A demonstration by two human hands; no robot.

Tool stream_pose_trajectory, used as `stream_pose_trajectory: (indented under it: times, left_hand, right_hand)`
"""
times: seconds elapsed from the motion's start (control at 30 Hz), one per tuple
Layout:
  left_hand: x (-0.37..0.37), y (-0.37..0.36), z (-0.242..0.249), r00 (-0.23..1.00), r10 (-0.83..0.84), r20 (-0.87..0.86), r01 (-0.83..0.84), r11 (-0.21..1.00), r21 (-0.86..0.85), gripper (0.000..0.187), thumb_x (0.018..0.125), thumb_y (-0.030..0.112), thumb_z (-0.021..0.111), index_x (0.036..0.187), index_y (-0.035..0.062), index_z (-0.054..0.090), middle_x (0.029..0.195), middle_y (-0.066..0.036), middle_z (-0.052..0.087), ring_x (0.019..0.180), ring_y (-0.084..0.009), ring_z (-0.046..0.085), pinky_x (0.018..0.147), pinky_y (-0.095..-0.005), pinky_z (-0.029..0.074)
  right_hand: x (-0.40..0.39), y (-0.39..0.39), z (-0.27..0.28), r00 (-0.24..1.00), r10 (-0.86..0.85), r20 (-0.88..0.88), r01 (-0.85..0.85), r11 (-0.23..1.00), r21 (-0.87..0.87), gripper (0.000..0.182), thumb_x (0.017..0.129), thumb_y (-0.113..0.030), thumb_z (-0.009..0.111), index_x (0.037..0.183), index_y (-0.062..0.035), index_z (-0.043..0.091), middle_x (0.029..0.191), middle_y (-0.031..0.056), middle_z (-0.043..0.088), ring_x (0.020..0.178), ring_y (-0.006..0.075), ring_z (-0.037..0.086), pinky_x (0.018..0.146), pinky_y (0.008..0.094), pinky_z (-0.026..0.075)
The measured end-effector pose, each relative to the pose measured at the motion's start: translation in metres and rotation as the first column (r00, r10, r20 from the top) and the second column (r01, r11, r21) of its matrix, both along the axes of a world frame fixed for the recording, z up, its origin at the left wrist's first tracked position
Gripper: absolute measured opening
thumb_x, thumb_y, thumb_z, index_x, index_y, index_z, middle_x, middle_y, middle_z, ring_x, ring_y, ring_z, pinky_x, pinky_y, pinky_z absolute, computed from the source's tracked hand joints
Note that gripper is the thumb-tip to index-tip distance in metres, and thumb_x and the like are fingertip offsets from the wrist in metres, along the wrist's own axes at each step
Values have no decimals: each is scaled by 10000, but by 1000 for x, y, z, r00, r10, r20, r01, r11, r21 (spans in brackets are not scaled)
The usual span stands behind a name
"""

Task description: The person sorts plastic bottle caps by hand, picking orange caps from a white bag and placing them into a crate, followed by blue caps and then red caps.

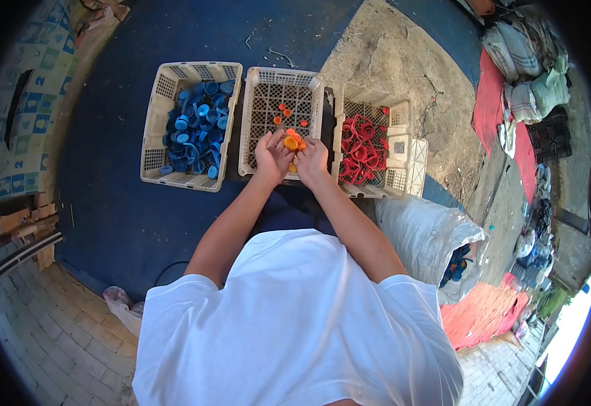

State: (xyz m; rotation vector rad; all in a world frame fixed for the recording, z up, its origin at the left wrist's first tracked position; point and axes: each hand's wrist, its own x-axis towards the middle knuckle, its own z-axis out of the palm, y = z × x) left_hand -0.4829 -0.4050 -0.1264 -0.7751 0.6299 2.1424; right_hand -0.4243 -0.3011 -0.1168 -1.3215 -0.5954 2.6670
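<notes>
My left hand (272, 157) and my right hand (312, 160) are cupped together over the near half of a pale plastic crate (247, 128). Between them they hold a small heap of orange caps (291, 142), with fingers curled round it. A few loose orange caps (277, 120) lie on the crate's mesh bottom beyond my hands. Part of the crate's near end is hidden by my hands and wrists.
At left, another crate (152, 118) holds many blue caps (197, 128). The crate (398, 143) at right contains red ring-like caps (362, 152). A white sack (424, 233) with dark blue pieces in its mouth lies near my right arm. Bags (515, 51) line the far right.
</notes>
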Motion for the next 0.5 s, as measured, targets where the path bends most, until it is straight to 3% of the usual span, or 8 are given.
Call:
stream_pose_trajectory:
  times: [0.17, 0.27, 0.37, 0.47, 0.5]
  left_hand:
    - [-3, -3, 2, 1000, -9, -14, 8, 1000, -28, 702, 977, 428, 505, 1533, 21, 373, 1600, -214, 332, 1446, -366, 380, 1219, -464, 287]
    - [-1, -4, 5, 1000, -6, -6, 6, 1000, -27, 715, 972, 426, 508, 1544, 22, 363, 1615, -213, 309, 1473, -367, 340, 1232, -466, 264]
    - [1, -6, 3, 1000, -9, -5, 9, 1000, -25, 713, 969, 423, 508, 1543, 24, 365, 1605, -211, 332, 1477, -368, 336, 1236, -469, 258]
    - [3, -7, 6, 1000, -6, 2, 6, 999, -36, 685, 971, 413, 504, 1522, 22, 390, 1567, -207, 397, 1449, -365, 384, 1224, -474, 285]
    - [4, -6, 6, 1000, -7, 12, 7, 999, -43, 664, 975, 405, 501, 1508, 20, 405, 1547, -206, 427, 1433, -364, 408, 1218, -476, 298]
  right_hand:
    - [-1, -4, 0, 999, -36, -9, 36, 998, -42, 436, 958, -321, 531, 1283, -29, 532, 1309, 97, 564, 1250, 248, 491, 1092, 392, 360]
    - [2, -4, 1, 1000, -25, -12, 25, 999, -25, 533, 958, -325, 534, 1390, -23, 461, 1486, 128, 459, 1333, 287, 438, 1125, 411, 341]
    - [6, -4, -1, 999, -35, 25, 36, 998, -45, 629, 959, -332, 538, 1475, -12, 375, 1639, 152, 274, 1438, 315, 347, 1177, 432, 297]
    - [14, -2, -12, 1000, 11, -16, -12, 998, -57, 701, 959, -338, 540, 1526, -3, 299, 1702, 153, 101, 1503, 338, 254, 1214, 443, 255]
    - [16, -1, -11, 1000, 13, -29, -14, 998, -55, 694, 961, -335, 541, 1522, -3, 303, 1698, 158, 110, 1506, 340, 247, 1220, 448, 242]
